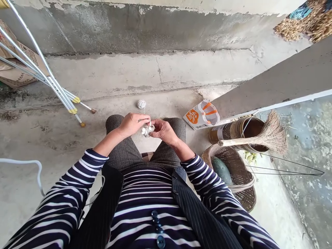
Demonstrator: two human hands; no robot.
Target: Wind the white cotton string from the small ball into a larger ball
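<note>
Pinching: left hand, thin white strand; right hand, bundled white cord
Round white cord ball: beyond the hands (strand attached)

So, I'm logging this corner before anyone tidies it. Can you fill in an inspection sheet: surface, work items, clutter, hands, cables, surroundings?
Surface: concrete floor, with dark stains toward the left.
Work items: white cord bundle at the hands; cord ball on the floor, a strand running from it toward the hands.
Clutter: broom lying across a bucket; wicker basket holding a dark green round object; white-and-orange container.
Hands: right hand grips the bundle; left hand is beside it, grip partly hidden.
Cables: white cable or hose at left.
Surroundings: wall ahead; metal poles and cardboard box at left.
</note>
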